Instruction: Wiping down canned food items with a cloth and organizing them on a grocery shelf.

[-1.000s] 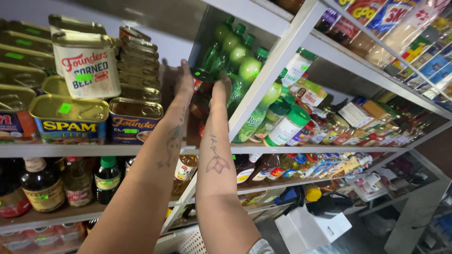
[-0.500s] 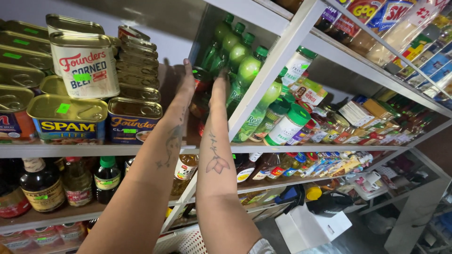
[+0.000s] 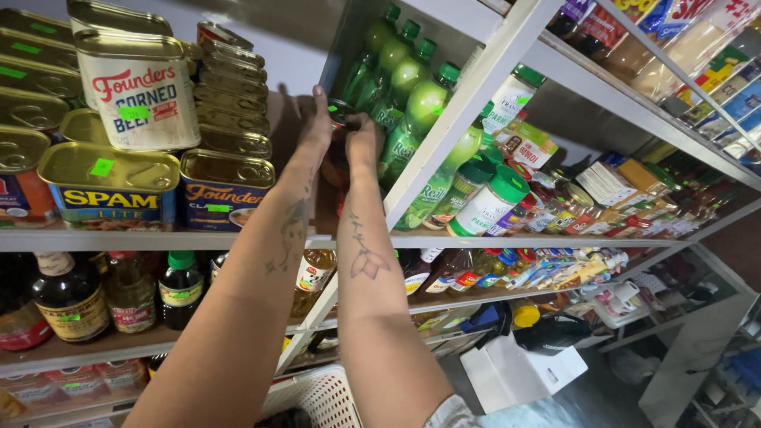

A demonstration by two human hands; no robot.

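Both my arms reach up to the upper shelf [image 3: 238, 238]. My left hand [image 3: 315, 131] lies flat against the left side of a dark jar [image 3: 336, 162] that stands between the stacked tins and the green bottles. My right hand [image 3: 361, 139] curls over the jar's top and right side. The jar looks dark red with a dark lid, and my hands hide most of it. Stacked rectangular meat tins [image 3: 226, 186] stand just left of my left hand. Green plastic bottles [image 3: 408, 103] with green caps stand just right of my right hand.
A white slanted shelf upright [image 3: 468, 103] crosses in front of the green bottles. Spice jars with green lids [image 3: 491, 202] stand further right. Dark sauce bottles [image 3: 71, 297] fill the lower shelf. A white plastic basket [image 3: 317, 396] sits below my arms, and a white box [image 3: 515, 368] is on the floor.
My right hand's fingers, stretched upward before, have curled over the jar's top. My left hand has shifted slightly higher along the jar. The shelves look the same.
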